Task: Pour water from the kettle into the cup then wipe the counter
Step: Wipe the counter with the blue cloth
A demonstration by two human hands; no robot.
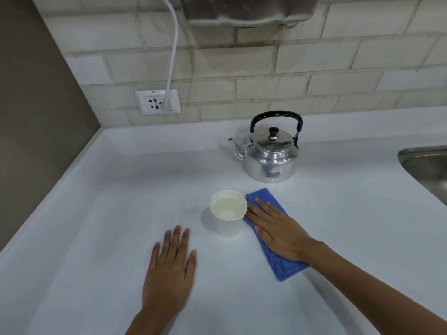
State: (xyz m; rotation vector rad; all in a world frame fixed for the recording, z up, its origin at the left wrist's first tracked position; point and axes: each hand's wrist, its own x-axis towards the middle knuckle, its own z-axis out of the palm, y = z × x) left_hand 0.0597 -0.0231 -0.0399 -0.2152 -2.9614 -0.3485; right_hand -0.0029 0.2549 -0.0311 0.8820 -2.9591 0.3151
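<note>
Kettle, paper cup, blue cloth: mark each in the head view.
kettle (271, 163): head view, on the shiny body.
paper cup (229, 228): head view, on the outer wall.
blue cloth (286, 268): head view, near corner.

A smooth white counter (96, 213) carries everything here. The left hand (169, 269) lies flat on it, fingers spread. Just beyond and right of that hand stands a white paper cup (228, 215) holding water. A folded blue cloth (268, 235) lies beside the cup, under the flat right hand (280, 228). Farther back beyond the right hand stands a shiny metal kettle with a black handle (269, 158).
</note>
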